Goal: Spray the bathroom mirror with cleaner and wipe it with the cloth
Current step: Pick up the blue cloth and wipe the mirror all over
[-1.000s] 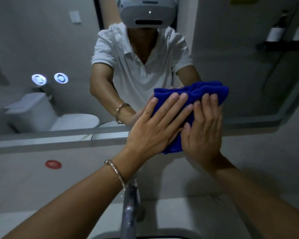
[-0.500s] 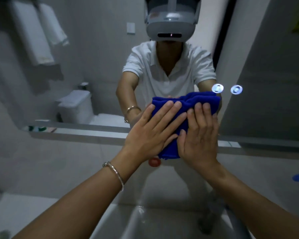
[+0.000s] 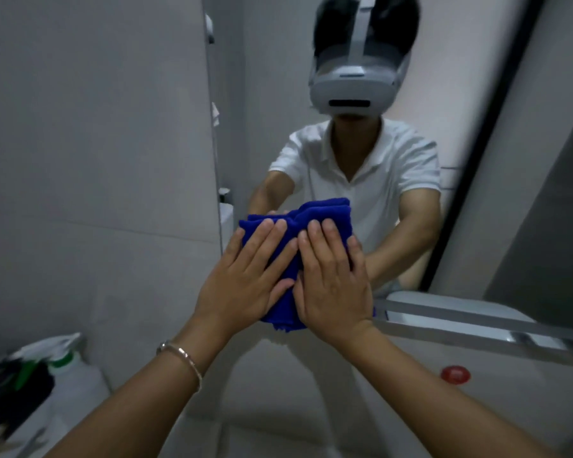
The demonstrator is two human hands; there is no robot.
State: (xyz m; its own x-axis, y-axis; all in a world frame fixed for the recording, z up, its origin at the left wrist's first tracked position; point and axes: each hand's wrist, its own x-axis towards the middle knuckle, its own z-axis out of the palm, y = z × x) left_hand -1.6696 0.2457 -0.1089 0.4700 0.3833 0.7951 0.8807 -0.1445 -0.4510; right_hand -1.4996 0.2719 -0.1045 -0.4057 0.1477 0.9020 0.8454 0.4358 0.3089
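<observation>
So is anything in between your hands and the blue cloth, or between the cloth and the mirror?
Nothing visible is. The left hand and right hand both lie flat right on the blue cloth, and the cloth is pressed against the mirror near its left edge. What lies behind the cloth itself cannot be seen.

Open glass of the mirror (image 3: 265, 94) is left above and to the right of the cloth (image 3: 298, 219), which is pressed flat by the left hand (image 3: 245, 279) and the right hand (image 3: 334, 285). Passage leftward is cut short by the mirror's edge just beside the cloth, with the grey wall (image 3: 96, 160) beyond. Down to the right, the way is barred by the metal ledge (image 3: 477, 328) near the cloth's lower corner. A spray bottle (image 3: 70, 375) is seen low at the left, well apart from the hands
</observation>
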